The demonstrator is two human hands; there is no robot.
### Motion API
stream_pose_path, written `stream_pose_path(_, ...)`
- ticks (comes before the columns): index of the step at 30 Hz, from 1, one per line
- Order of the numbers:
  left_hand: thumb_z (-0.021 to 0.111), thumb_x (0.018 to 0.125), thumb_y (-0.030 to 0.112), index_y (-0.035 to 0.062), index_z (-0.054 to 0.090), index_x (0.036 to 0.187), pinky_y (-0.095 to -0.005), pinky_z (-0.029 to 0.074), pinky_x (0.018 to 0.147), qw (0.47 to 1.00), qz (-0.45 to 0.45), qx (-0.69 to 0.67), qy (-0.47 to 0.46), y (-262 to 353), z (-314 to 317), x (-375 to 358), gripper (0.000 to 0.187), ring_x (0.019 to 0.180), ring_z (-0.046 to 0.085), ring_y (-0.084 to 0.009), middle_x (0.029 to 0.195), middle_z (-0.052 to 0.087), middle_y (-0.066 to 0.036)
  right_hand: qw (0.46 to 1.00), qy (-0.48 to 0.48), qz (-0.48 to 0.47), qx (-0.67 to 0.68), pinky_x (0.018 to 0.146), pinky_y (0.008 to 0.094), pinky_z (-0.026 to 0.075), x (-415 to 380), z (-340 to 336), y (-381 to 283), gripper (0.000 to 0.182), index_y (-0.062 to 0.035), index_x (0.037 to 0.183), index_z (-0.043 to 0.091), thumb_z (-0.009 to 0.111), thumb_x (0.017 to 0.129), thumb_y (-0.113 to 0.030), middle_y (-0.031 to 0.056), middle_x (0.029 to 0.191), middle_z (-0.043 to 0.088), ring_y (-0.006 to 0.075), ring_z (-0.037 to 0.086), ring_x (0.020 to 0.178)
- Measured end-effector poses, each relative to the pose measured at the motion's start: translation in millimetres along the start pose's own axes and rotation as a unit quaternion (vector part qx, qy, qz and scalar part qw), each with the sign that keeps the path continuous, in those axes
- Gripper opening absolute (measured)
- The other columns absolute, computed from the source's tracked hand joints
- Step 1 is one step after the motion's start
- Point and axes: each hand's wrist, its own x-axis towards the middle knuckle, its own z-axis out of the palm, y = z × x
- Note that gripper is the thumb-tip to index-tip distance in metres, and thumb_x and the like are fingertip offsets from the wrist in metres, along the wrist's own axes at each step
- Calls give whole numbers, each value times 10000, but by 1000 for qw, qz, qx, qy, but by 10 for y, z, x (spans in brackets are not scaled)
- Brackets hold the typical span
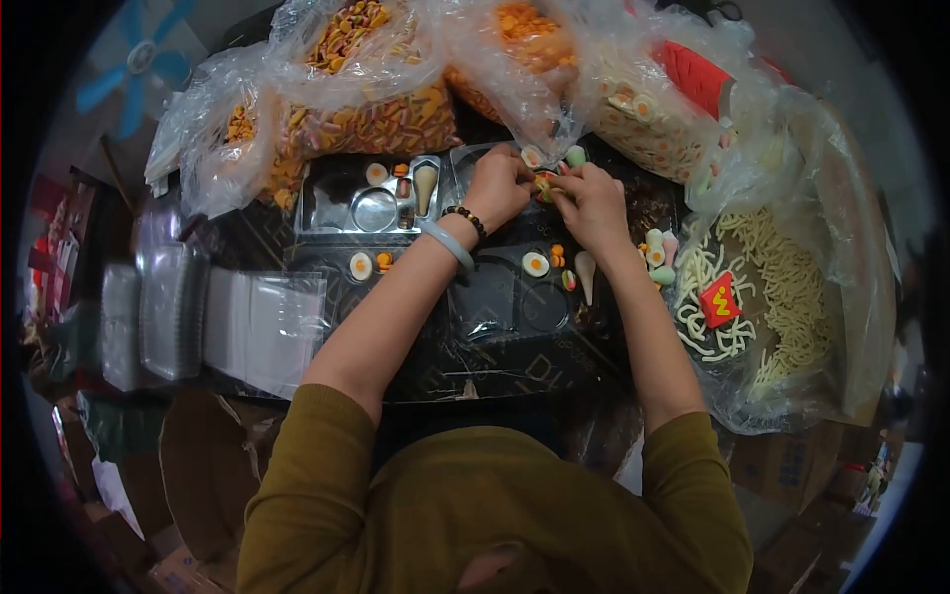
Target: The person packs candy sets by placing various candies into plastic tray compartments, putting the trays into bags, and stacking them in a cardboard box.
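Note:
My left hand [501, 184], with a dark bead bracelet and a pale bangle at the wrist, is closed in a pinch over the far clear tray. My right hand [596, 206] meets it there, thumb and fingers together. Between the fingertips is a small yellow, red and green piece [543, 186], partly hidden. Just beyond lie a fried-egg piece [532, 155] and a pale green piece [575, 155]. Nearer me, a clear tray [482, 327] holds another fried-egg piece [535, 264], small orange pieces [557, 256] and a cone-shaped piece [586, 276].
A silver-looking tray [332, 216] with small pieces stands at left. Plastic bags of candy-like pieces [376, 121] line the back. Stacked clear lids [170, 312] and flat plastic sleeves [259, 322] lie left. At right, an open bag [857, 327] holds noodle-like strands and a red packet [720, 300].

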Motion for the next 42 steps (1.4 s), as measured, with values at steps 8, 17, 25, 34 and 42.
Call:
stream_pose_path(8,698,653,56,18,709,729,-390,503,748,1000,22,-10,-6,15,-2,23,86,833,610,-332,880,622,-158,981,-99,-168,-6,746,363,409,100,-99,148,81,-122,760,686,632,731,-68,52,821,554,243,576,861)
stream_pose_path(17,681,769,5,27,643,995,-364,490,748,918,318,81,223,557,-1239,-39,230,839,594,-305,916,604,-138,986,-55,-89,128,705,324,456,-153,-559,-194,231,-50,1015,671,681,789,1,88,955,619,244,590,807)
stream_pose_path(25,693,749,206,6,640,1030,-425,493,857,920,-234,313,-3,-605,-2457,1353,349,1032,595,-365,1037,632,-248,974,-86,-38,206,673,304,476,-386,-568,-629,167,-29,947,675,687,787,16,95,909,642,229,613,788)
stream_pose_path(34,645,794,207,22,679,856,-432,506,713,881,-95,373,276,-397,-3273,397,199,805,632,-370,853,659,-193,971,-74,30,223,608,253,470,-612,-803,-583,150,16,948,660,647,809,70,117,917,620,167,595,714)
stream_pose_path(42,660,724,187,49,656,1127,-413,432,979,840,-243,474,-101,-1779,-3278,459,426,1166,538,-348,1197,589,-229,971,-99,-13,218,625,262,472,-563,-570,-711,164,-7,943,670,674,792,58,108,885,651,196,618,760)
